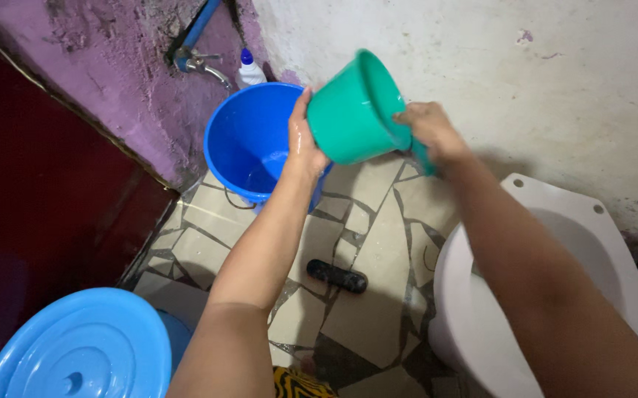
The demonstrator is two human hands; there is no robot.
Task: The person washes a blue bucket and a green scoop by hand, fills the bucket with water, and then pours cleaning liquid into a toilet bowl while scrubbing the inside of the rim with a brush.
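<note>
A green plastic mug (pixel 354 110) is held up and tilted, its mouth turned up and to the right. My right hand (pixel 428 131) grips its handle on the right side. My left hand (pixel 302 140), wet, presses against the mug's base on the left. Behind and below the mug stands a blue bucket (pixel 249 140) with a little water in it, under a metal tap (pixel 199 63) on the purple wall.
A white toilet bowl (pixel 555 273) sits at the lower right. A light blue lidded container (pixel 83 346) is at the lower left. A black scrub brush (pixel 337 276) lies on the mosaic tile floor. A white bottle (pixel 249 71) with a blue cap stands behind the bucket.
</note>
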